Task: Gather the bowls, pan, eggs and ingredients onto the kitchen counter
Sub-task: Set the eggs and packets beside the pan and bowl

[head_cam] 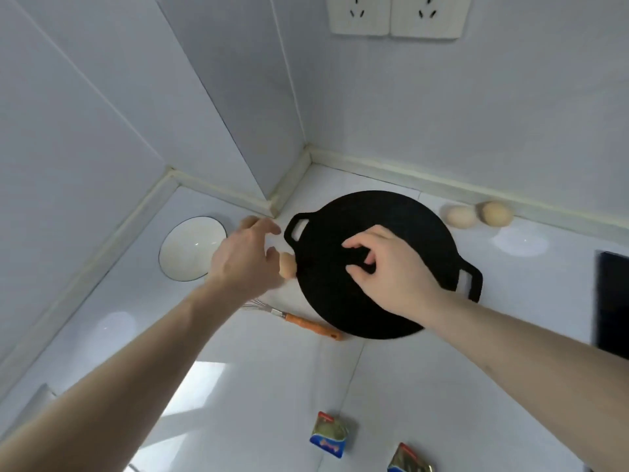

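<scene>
A flat black pan [401,301] with two loop handles lies on the white counter [258,386] near the corner. My right hand [391,270] hovers over the pan with loosely curled fingers and holds nothing. My left hand [243,258] reaches out left of the pan with its fingers spread. A tan egg [287,265] sits right at its thumb, against the pan's left rim. Whether the thumb grips that egg is unclear. A white bowl [192,248] stands left of this hand. Two more eggs [461,216] [497,213] lie by the back wall, right of the pan.
A whisk with an orange handle [308,324] lies in front of the pan. Two small ingredient packets [328,434] [410,459] sit near the bottom edge. A dark flat appliance [612,301] is at the right. Wall sockets [394,15] are above; tiled walls close the corner.
</scene>
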### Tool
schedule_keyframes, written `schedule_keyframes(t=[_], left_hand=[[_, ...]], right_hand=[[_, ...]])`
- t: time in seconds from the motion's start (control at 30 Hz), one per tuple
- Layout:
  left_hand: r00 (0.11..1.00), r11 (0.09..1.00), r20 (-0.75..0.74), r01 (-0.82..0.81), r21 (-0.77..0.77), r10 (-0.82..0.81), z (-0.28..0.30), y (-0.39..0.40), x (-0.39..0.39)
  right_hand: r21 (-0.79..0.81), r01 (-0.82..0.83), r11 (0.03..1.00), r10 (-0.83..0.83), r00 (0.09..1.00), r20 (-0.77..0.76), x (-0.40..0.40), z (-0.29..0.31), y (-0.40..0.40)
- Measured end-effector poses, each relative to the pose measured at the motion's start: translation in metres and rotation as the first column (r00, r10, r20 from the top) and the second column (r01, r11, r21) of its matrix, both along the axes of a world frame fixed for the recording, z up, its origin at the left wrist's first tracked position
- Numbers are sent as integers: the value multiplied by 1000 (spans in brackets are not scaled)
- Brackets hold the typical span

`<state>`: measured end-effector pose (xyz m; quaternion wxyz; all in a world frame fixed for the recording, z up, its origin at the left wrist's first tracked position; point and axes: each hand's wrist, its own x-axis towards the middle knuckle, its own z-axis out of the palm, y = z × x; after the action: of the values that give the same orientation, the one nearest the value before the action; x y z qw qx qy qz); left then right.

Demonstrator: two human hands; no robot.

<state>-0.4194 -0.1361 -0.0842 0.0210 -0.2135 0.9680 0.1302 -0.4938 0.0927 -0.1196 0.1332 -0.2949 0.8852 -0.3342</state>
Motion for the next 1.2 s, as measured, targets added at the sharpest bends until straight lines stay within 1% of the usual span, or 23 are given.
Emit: schedule_keyframes(t=[0.1, 0.17, 0.27, 0.43, 0.5, 0.57, 0.67, 0.7, 0.77, 0.83, 0.93, 1.0, 1.1, 1.2], left_hand=[[979, 999, 205, 8, -35, -1, -7, -24, 17], [966, 999, 259, 17, -34, -7, -15, -32, 25], [960, 1000, 279, 9, -25, -2, -29, -37, 31], [975, 999, 220, 26, -20, -21, -44, -37, 32], [969, 998, 246, 44, -52, -30, -44, -33, 30], [960, 996, 276, 69, -62, -50, -44, -30, 26], [956, 997, 290, 63, -43, -48, -37, -22, 21], [961, 998, 272, 56, -34, -45, -31, -16, 18], [981, 998, 190, 55, -12, -51, -16, 1, 11], [991, 994, 95, 92, 58, -97, -5, 26, -3], [978, 958, -14, 207, 200, -208, -3, 79, -36], [966, 933, -55, 258, 251, -252, -5, 122, -61], [949, 910, -61, 313, 273, -309, -20, 180, -93], [930, 890, -24, 357, 284, -366, -39, 223, -116]], right_hand=[[72, -108, 991, 105, 993, 50, 13, -9, -56], [110, -163, 980, 159, 986, 44, 17, -19, -86], [182, -188, 965, 183, 982, 46, 19, -32, -115], [253, -203, 946, 194, 979, 57, 24, -43, -134], [275, -195, 941, 186, 981, 58, 26, -42, -134], [265, -186, 946, 175, 982, 65, 28, -38, -131], [153, -111, 982, 97, 991, 96, 29, -26, -110], [104, -71, 992, 60, 992, 108, 27, -20, -97], [1, 38, 999, -38, 990, 134, 20, -7, -64], [-60, 156, 986, -145, 977, 158, 10, 0, -25], [2, 333, 943, -330, 934, 136, -14, -2, 42], [55, 438, 897, -442, 886, 143, -32, -6, 87], [132, 532, 836, -547, 826, 139, -54, -11, 144], [197, 575, 794, -602, 788, 128, -69, -19, 179]])
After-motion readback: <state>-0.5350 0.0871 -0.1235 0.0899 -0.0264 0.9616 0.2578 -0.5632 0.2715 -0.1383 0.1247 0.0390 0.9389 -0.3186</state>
